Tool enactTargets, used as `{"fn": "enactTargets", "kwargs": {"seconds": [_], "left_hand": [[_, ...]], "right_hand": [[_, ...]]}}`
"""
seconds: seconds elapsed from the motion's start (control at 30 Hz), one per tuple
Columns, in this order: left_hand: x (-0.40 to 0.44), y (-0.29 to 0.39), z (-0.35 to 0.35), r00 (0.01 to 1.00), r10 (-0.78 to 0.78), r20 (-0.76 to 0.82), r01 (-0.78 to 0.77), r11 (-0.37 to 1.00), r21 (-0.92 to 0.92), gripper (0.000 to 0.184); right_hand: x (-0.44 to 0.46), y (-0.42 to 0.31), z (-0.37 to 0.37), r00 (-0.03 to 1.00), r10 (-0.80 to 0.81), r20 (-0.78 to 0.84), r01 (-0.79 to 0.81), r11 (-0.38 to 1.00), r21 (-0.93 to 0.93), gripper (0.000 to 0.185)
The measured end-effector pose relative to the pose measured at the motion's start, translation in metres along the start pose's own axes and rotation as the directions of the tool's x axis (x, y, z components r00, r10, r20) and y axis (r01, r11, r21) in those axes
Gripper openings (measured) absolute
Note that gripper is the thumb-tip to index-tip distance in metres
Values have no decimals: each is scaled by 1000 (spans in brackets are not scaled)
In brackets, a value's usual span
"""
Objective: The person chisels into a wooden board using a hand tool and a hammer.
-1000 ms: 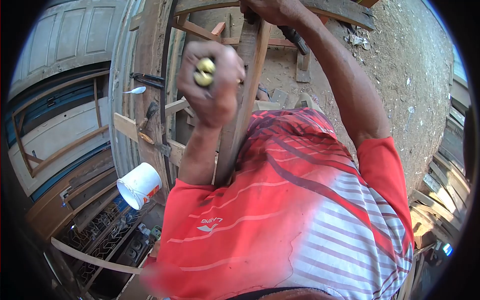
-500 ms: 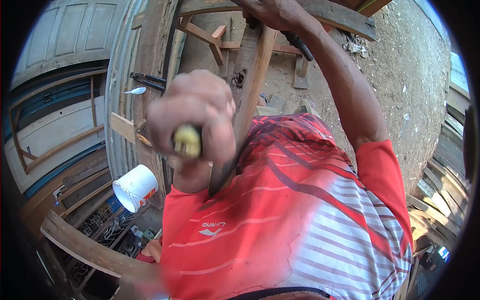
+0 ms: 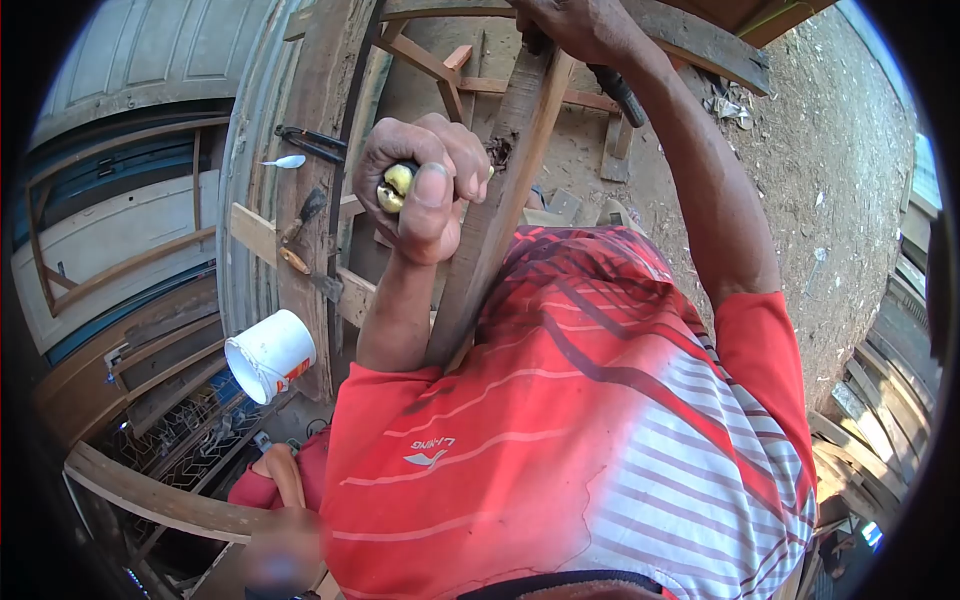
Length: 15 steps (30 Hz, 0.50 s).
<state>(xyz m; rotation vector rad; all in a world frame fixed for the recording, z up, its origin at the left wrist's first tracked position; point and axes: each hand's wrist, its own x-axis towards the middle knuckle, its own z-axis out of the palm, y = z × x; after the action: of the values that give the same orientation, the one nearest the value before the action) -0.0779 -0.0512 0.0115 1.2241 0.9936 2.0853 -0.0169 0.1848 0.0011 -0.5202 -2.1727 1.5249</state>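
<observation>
My left hand (image 3: 425, 185) is raised in a tight fist over the left side of the long wooden beam (image 3: 507, 165). It grips a handle (image 3: 394, 188) with a dark outside and a pale yellow-green, notched end facing me; the rest is hidden by my fingers. At the top edge, my right hand (image 3: 570, 22) is closed at the far end of the beam. A tool with a black handle (image 3: 618, 95) sticks out below that hand, its working end out of sight. The beam slants from my shirt toward my right hand.
On a plank at left lie black-handled pincers (image 3: 312, 143), a white spoon-like piece (image 3: 288, 161) and a wooden-handled tool (image 3: 295, 260). A white bucket (image 3: 268, 352) stands nearby. Another person's arm (image 3: 285, 475) shows at lower left. Old doors (image 3: 135, 60) lean at far left.
My left fist has moved up and a little to the right, and is no longer blurred. More of the other person shows at lower left. My right hand stays at the beam's end.
</observation>
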Motion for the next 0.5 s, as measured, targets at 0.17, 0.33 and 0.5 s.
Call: {"fn": "enactTargets", "kwargs": {"seconds": [0.17, 0.33, 0.5], "left_hand": [[-6, -5, 2, 999, 42, 8, -42, 999, 26, 19], [-5, -1, 10, 949, 135, 285, -249, 876, 413, 21], [-30, 5, -8, 947, 174, 269, -281, 856, 435, 21]], "right_hand": [[-4, -5, -1, 999, 18, 34, -22, 993, 120, 31], [6, 4, 4, 998, -53, 31, 54, 999, -6, 31], [13, 5, 10, 994, -112, 1, 112, 993, -32, 31]]}}
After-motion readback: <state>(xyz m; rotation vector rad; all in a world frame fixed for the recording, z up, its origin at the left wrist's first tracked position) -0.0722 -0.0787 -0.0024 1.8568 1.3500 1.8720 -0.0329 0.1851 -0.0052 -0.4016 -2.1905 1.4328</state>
